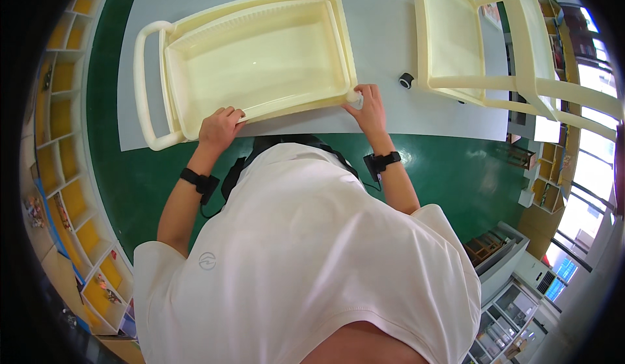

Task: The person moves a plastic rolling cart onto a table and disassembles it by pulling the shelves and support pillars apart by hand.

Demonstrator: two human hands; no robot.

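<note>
A cream plastic trolley tray [254, 58] with a deep basin lies on the grey table in front of me. Its rounded cream handle [140, 84] sticks out at the left end. My left hand [221, 128] grips the tray's near rim, fingers curled over the edge. At the near right corner, my right hand [370, 109] is closed, thumb and fingers pinched beside a rounded cream knob [352, 96]. Something small and translucent shows at those fingertips, too small to name. Both wrists wear black straps with small devices.
Right of the tray stands a cream trolley frame [456, 35] with shelves, posts and black casters [406, 80]. Both rest on the grey table [390, 113]. Beneath is green floor [449, 169]. A shelf unit [65, 123] with yellow-backed compartments runs along the left.
</note>
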